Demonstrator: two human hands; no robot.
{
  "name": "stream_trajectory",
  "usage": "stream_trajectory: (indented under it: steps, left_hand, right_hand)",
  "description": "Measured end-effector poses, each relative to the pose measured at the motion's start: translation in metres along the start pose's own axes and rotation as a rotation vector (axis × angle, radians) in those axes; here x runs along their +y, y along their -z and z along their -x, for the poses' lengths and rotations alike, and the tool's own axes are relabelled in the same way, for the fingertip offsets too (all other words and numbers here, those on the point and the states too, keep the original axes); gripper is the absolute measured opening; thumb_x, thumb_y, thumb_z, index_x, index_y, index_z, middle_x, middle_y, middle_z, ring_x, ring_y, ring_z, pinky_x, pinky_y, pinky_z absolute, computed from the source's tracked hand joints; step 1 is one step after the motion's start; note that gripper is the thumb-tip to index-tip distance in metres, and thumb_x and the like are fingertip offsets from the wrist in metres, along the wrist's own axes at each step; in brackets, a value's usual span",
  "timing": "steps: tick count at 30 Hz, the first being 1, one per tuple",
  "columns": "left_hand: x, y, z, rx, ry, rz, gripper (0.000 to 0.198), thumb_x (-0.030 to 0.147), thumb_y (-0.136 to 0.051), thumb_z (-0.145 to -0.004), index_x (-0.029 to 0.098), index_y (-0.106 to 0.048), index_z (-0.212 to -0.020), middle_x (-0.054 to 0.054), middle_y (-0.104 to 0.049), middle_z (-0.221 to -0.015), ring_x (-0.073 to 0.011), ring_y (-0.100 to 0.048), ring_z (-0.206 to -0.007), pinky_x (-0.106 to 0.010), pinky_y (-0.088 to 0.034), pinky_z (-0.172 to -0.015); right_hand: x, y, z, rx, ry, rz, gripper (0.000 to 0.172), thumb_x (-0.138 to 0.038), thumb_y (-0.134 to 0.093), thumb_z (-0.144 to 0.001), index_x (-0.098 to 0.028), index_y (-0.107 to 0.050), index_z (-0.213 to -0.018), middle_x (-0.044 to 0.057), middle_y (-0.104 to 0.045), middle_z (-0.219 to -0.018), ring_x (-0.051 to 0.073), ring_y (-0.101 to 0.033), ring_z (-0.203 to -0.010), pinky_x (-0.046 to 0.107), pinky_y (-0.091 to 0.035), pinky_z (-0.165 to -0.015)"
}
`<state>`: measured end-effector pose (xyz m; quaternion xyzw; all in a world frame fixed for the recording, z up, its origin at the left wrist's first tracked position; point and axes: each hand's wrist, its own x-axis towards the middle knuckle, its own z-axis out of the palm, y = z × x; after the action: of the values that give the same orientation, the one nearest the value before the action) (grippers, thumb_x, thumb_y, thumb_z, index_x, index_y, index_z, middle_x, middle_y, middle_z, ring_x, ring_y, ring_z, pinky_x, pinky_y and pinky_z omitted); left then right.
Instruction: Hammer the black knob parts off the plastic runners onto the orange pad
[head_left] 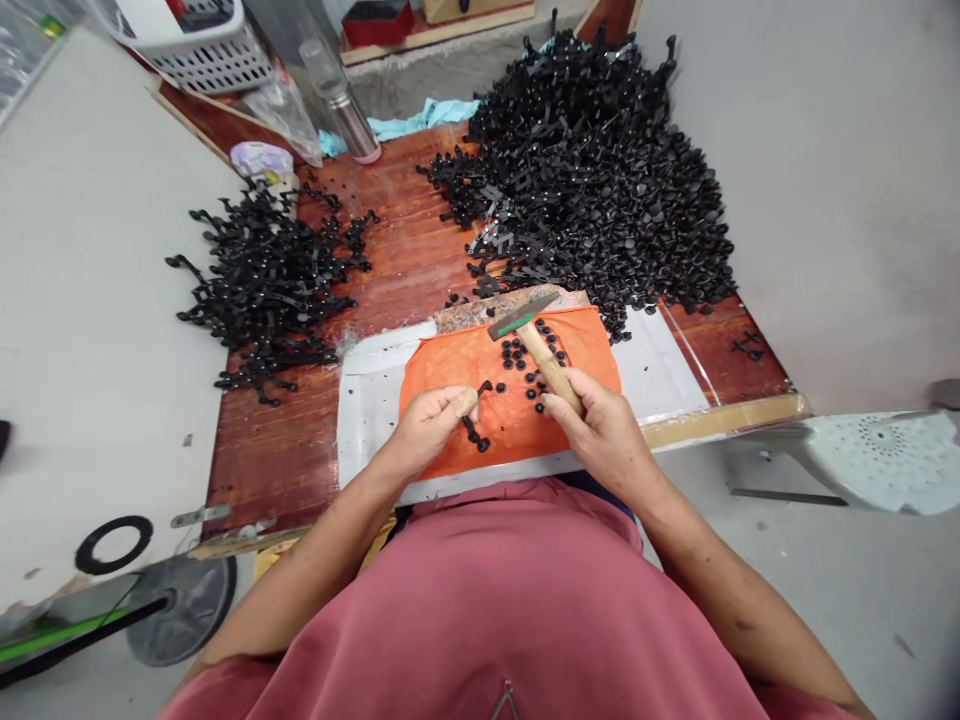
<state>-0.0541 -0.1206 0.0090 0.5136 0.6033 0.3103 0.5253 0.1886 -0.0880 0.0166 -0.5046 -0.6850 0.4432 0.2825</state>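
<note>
Between the thumb and fingers of my left hand (430, 425) is a small black part (474, 436), its ends sticking out above and below the fingertips. My right hand (606, 425) is closed round the wooden handle of a hammer (550, 366); the green and grey head points away from me. Under both hands lies an orange cloth (439, 372). Several round black pieces (515, 355) are spread on it, mostly beside and below the hammer. A speckled stone slab (480, 315) shows behind the cloth's far edge.
A large heap of black parts (600, 180) covers the back right of the red-brown table (405, 240). Another black heap (274, 280) is at the left. Behind stand a steel flask (352, 125) and a white basket (217, 58). A stool (885, 455) is at the right.
</note>
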Motion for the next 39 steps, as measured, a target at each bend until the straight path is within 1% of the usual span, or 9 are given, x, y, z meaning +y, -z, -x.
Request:
stream_trajectory:
  steps: [3,6,9,14,18,21,23,28,39]
  left_hand:
    - [0.0,0.002,-0.004,-0.01,0.064,0.167,0.048,0.06,-0.059,-0.096,0.019,-0.058,-0.07,0.001,-0.049,-0.062,-0.0107,-0.04,-0.055,-0.026,-0.039,-0.057]
    - [0.005,0.006,-0.004,-0.174,0.255,0.655,0.046,0.047,-0.056,-0.101,0.019,-0.046,-0.067,0.007,-0.031,-0.057,-0.006,-0.018,-0.045,-0.022,-0.033,-0.049]
    - [0.011,0.01,0.001,-0.322,0.339,0.992,0.046,0.034,-0.053,-0.103,0.019,-0.034,-0.064,0.008,-0.024,-0.057,-0.0051,-0.011,-0.044,-0.019,-0.032,-0.046]
    - [0.012,0.008,0.008,-0.356,0.357,1.085,0.048,0.027,-0.056,-0.1,0.019,-0.029,-0.061,0.008,-0.023,-0.055,-0.0046,-0.009,-0.042,-0.017,-0.029,-0.042]
    - [0.005,0.002,0.007,-0.176,0.296,0.817,0.043,0.044,-0.066,-0.096,0.018,-0.05,-0.065,0.009,-0.027,-0.055,-0.0054,-0.014,-0.043,-0.02,-0.033,-0.047]
    - [-0.001,0.0,0.002,0.075,0.119,0.307,0.039,0.053,-0.067,-0.093,0.017,-0.067,-0.076,0.005,-0.041,-0.057,-0.0086,-0.032,-0.049,-0.024,-0.037,-0.055]
    - [-0.004,-0.001,0.0,0.157,-0.023,-0.041,0.038,0.05,-0.063,-0.095,0.018,-0.068,-0.076,0.001,-0.054,-0.063,-0.0122,-0.048,-0.059,-0.026,-0.04,-0.062]
    - [-0.002,-0.004,-0.004,0.127,-0.158,-0.436,0.039,0.04,-0.046,-0.102,0.019,-0.063,-0.074,-0.001,-0.066,-0.072,-0.0159,-0.063,-0.072,-0.029,-0.044,-0.072]
    - [-0.005,-0.012,-0.01,0.086,-0.202,-0.678,0.042,0.037,-0.042,-0.107,0.021,-0.063,-0.073,-0.003,-0.071,-0.075,-0.0179,-0.067,-0.076,-0.029,-0.047,-0.075]
  right_hand:
    - [0.003,0.008,0.011,0.007,-0.035,0.036,0.027,-0.036,-0.051,-0.103,-0.021,-0.07,-0.115,-0.003,-0.062,-0.075,0.015,-0.055,-0.065,0.028,-0.041,-0.064]
    - [0.015,0.01,0.025,0.026,-0.078,0.035,0.028,-0.039,-0.051,-0.104,-0.021,-0.069,-0.117,-0.002,-0.06,-0.074,0.016,-0.054,-0.064,0.028,-0.041,-0.062]
    - [0.03,0.01,0.035,0.055,-0.109,-0.011,0.029,-0.043,-0.053,-0.104,-0.022,-0.068,-0.117,-0.003,-0.056,-0.071,0.016,-0.052,-0.062,0.027,-0.042,-0.059]
    - [0.052,0.02,0.043,0.139,-0.159,-0.038,0.033,-0.048,-0.052,-0.104,-0.023,-0.068,-0.119,-0.004,-0.055,-0.071,0.015,-0.051,-0.059,0.027,-0.042,-0.056]
    - [0.07,0.029,0.043,0.246,-0.142,0.095,0.036,-0.047,-0.055,-0.103,-0.022,-0.07,-0.123,-0.002,-0.061,-0.074,0.017,-0.056,-0.065,0.028,-0.044,-0.061]
    - [0.083,0.031,0.041,0.278,-0.142,0.107,0.038,-0.048,-0.056,-0.102,-0.021,-0.071,-0.123,-0.001,-0.063,-0.074,0.017,-0.057,-0.064,0.029,-0.045,-0.061]
    - [0.089,0.031,0.04,0.275,-0.144,0.057,0.038,-0.049,-0.056,-0.102,-0.021,-0.071,-0.124,-0.001,-0.063,-0.073,0.017,-0.057,-0.064,0.028,-0.045,-0.06]
    - [0.092,0.031,0.041,0.272,-0.13,-0.038,0.039,-0.05,-0.055,-0.103,-0.022,-0.07,-0.125,-0.002,-0.06,-0.071,0.017,-0.054,-0.061,0.028,-0.046,-0.057]
    - [0.089,0.032,0.041,0.251,-0.148,-0.065,0.037,-0.048,-0.055,-0.103,-0.023,-0.069,-0.125,-0.001,-0.062,-0.073,0.016,-0.055,-0.062,0.027,-0.046,-0.057]
